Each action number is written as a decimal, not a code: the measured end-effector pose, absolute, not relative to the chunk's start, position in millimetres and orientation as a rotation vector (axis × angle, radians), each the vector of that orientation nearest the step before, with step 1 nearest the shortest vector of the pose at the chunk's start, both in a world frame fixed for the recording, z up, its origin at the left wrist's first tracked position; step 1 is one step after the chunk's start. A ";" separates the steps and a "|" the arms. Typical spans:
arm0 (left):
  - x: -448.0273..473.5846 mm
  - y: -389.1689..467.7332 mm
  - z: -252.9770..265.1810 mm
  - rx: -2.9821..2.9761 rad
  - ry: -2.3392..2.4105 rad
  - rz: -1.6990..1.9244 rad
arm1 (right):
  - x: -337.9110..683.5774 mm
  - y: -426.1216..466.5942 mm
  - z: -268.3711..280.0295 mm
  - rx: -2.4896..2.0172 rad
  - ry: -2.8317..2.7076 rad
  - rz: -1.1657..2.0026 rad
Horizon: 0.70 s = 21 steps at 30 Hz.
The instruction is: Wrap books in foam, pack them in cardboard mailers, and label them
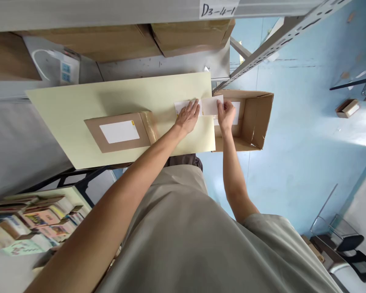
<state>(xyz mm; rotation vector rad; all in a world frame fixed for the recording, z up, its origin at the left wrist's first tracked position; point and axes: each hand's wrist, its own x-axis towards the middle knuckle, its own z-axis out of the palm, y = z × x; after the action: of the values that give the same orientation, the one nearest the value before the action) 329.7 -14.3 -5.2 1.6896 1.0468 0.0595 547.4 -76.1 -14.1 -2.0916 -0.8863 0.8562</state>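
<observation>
A strip of white labels (209, 106) lies across the right end of a pale yellow board (118, 91), its right part reaching past the board's edge. My left hand (188, 116) rests flat on the strip's left part, fingers stretched out. With thumb and fingers, my right hand (226, 114) pinches the strip near its right edge, over an open cardboard box (253, 118). White paper (236, 112) shows inside that box, partly hidden by my right hand. Left of my hands, a taped carton (118, 148) with a large white label (119, 132) lies on the board.
A grey metal shelf (125, 12) marked "D3-4-1" runs overhead, with cardboard boxes (189, 38) and a white power strip (69, 71) beneath it. Books (45, 217) are stacked at lower left. A small carton (347, 108) and a dark chair (349, 243) stand on the blue floor.
</observation>
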 end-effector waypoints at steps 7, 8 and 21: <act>337.7 -13.6 -11.8 1.768 1.044 -0.084 | 544.2 -74.5 -37.4 -2.135 -0.756 0.865; 337.5 -13.0 -10.3 1.763 1.043 -0.077 | 543.5 -74.8 -39.5 -2.157 -0.740 0.862; 346.7 -7.6 2.1 1.760 1.024 -0.133 | 536.6 -78.9 -49.6 -2.248 -0.670 0.852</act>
<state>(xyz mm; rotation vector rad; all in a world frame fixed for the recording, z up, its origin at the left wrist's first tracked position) 346.7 -7.6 2.1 1.7605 1.0243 -0.1325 536.6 -78.9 -49.6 -2.2485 -0.6699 0.8518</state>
